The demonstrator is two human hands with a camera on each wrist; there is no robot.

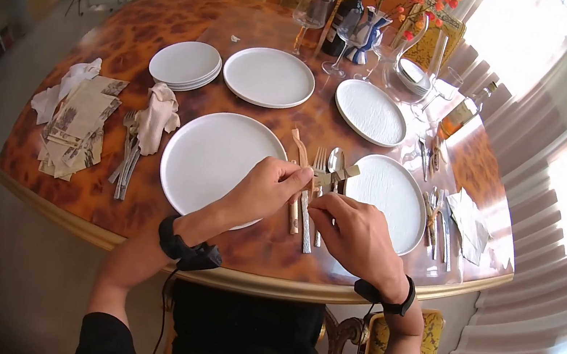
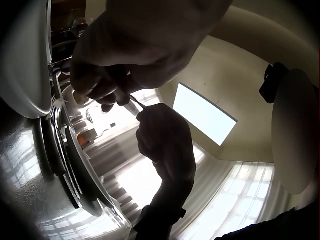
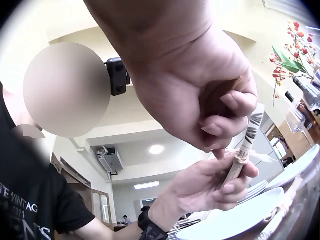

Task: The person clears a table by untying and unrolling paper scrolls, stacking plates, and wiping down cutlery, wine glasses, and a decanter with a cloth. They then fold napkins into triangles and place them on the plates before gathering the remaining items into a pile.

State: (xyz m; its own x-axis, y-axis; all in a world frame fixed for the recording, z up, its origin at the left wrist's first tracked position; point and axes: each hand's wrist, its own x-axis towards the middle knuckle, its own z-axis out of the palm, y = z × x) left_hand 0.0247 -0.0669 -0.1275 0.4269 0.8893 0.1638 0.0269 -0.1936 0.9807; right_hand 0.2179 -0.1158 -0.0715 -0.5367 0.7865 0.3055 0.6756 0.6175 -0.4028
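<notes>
Black shirt [image 3: 37,172] reads "VINTAG", cut off; below, "ENS"; other print too blurred.

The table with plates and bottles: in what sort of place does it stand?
Probably a dining room: white plates and forks on a polished table, with curtains beside it.

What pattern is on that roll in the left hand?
The roll is pale with dark streaks, clearest in the right wrist view.

Brightly lit from the right through window [image 1: 535,39] and curtains [image 1: 510,306], overexposed there, with glare on the surface [image 1: 138,23]. Bent and dark-rimmed at the edges. Dim, backlit and heavily shadowed in left wrist view; pale and brighter in right wrist view.
</notes>
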